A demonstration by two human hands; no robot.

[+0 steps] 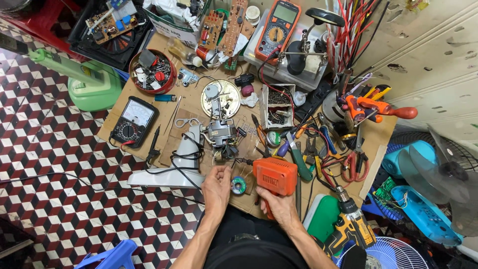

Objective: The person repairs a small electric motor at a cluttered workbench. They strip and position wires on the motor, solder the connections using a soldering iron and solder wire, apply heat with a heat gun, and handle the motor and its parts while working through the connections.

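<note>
Counter: cardboard-covered, crowded w/ tools.
Fan motor: sits centre, just beyond both hands, wires trailing.
Soldering gun: orange, right hand wrapped on its handle, tip aimed left twd motor leads.
Solder spool: small, between the hands.
Left hand: fingers curled by spool; grip on it unclear.
Tip: prob. best w/ steady tip, brief contact.
</note>
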